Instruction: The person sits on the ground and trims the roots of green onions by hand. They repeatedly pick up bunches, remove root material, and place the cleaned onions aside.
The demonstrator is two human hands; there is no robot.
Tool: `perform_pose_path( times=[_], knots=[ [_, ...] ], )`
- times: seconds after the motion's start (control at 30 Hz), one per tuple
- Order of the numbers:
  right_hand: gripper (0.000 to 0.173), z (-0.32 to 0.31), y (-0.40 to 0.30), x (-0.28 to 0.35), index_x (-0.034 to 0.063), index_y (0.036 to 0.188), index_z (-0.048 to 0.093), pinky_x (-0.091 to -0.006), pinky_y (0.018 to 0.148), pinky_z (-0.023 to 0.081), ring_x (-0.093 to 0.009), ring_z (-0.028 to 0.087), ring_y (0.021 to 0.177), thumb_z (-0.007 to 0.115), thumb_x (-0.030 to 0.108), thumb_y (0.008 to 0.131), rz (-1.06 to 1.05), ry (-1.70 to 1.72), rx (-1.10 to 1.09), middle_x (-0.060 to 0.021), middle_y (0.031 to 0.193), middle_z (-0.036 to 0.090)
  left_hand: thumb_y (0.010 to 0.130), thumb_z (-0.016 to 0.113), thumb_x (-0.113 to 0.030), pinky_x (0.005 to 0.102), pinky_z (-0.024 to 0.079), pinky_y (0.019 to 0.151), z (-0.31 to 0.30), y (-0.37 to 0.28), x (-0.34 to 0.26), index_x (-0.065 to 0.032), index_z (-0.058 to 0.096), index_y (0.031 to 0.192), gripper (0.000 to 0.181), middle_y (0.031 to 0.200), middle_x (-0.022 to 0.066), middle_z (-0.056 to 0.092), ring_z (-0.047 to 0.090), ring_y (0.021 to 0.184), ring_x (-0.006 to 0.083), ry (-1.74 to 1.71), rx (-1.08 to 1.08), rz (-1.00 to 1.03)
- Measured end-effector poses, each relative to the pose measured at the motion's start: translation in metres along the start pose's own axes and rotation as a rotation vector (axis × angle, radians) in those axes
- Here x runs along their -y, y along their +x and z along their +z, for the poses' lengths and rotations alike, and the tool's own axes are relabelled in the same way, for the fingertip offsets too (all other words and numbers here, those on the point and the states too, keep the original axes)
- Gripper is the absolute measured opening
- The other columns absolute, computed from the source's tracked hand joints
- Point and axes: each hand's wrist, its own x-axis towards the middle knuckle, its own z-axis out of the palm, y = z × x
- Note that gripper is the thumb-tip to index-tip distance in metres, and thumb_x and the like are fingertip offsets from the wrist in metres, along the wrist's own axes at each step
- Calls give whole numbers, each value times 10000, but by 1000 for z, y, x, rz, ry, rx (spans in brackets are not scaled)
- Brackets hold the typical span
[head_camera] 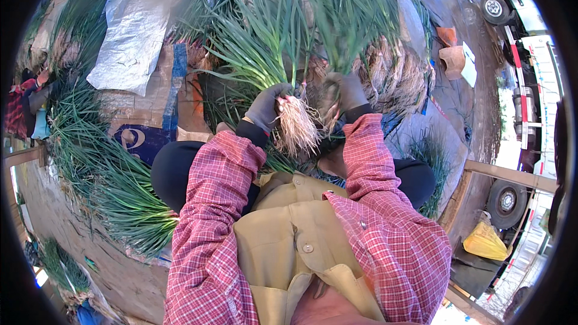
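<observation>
My gloved left hand (265,106) grips a bunch of green onions (266,49) near the base, and its pale, stringy roots (297,125) hang toward me. Beside it on the right, my gloved right hand (347,90) is closed around a smaller, partly blurred clump of green onions (332,49). Some roots of that clump dangle below my fingers. Just beyond my right hand lies a large heap of green onions (390,67), its brownish roots facing my side. Fallen leaves and stalks lie under both hands, between my folded legs.
On the left, a white woven sheet (135,31) lies over sacking, next to long rows of green onions (108,189). Another person's plaid sleeve (20,104) shows at the far left. To the right are a wooden rail (510,175), a yellow bag (485,241) and a white truck (542,99).
</observation>
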Motion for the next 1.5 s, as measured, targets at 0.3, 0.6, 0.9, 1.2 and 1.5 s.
perform_pose_path(
  times=[0.3, 0.6, 0.9, 1.2, 1.5],
  knots=[
    [255, 55, 65, -27, 30, 911, 645, -319, 373, 417, -210, 557, 461, 635, 280, 863, 232, 197, 51, -70, 768, 638, 906, 547, -153, 316, 522, 645, -7, 8, 6, -13, 598, 871, 153, 728, 56, 609, 615, 654, 180, -77, -4, -70],
    [262, 75, 9, -28, -16, 1031, 631, -327, 677, 504, -241, 642, 735, 595, 191, 875, -310, -763, 155, -141, 764, 660, 891, 542, -140, 319, 522, 608, -17, 4, 5, -7, 616, 939, 159, 763, 69, 622, 609, 630, 184, -81, -108, -48],
    [310, 51, -3, -19, -5, 1001, 625, -360, 601, 495, -278, 615, 619, 606, 255, 833, -629, -832, -94, -176, 644, 590, 898, 517, -181, 216, 340, 394, -40, 24, 15, -29, 591, 784, 204, 635, 39, 567, 440, 429, 107, 262, -142, -26],
    [161, -26, 22, -27, 57, 878, 548, -277, 509, 414, -101, 453, 511, 511, 210, 911, 12, 589, 297, 13, 694, 465, 894, 540, -137, 322, 502, 634, 2, -13, -7, -44, 599, 882, 111, 703, 50, 577, 590, 644, 178, -99, -14, -37],
    [151, 34, -11, -32, 47, 897, 499, -303, 543, 474, -111, 457, 508, 451, 184, 940, 370, 1193, 1047, -17, 753, 476, 904, 517, -182, 351, 526, 730, -9, -6, 10, 7, 603, 946, 211, 819, 86, 641, 630, 743, 206, -154, 87, -148]
  ],
)
